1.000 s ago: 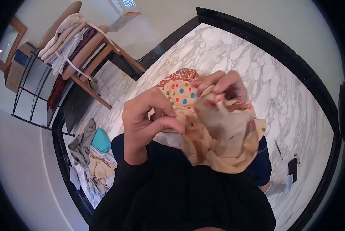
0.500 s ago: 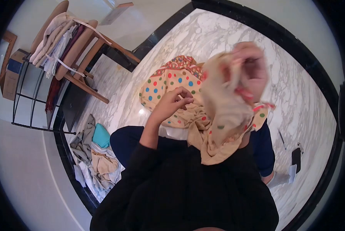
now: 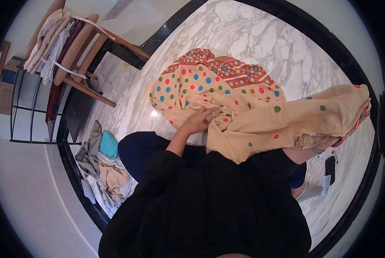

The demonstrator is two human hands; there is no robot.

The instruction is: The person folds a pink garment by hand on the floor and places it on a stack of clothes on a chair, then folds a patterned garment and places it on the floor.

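A beige cloth [image 3: 261, 114] with coloured polka dots and a red patterned border spreads over the marble floor and my lap. My left hand [image 3: 198, 120] has its fingers closed on a bunched fold near the middle. Out to the right, my right hand [image 3: 333, 143] is mostly covered by the cloth, its fingers hidden. The cloth end is raised and stretched over that hand. A band [image 3: 317, 150] shows on my right wrist.
Left of my knee lies a heap of clothes [image 3: 111, 174] with a turquoise piece [image 3: 109, 144]. A wooden chair [image 3: 93, 64] with clothes over it stands behind a black metal rack [image 3: 35, 109]. A black phone [image 3: 330, 170] rests on the floor at right.
My right hand has swung far right, pulling the cloth end out from a bunch into a long stretch. My left hand has gone from loosely curled above the cloth to gripping it.
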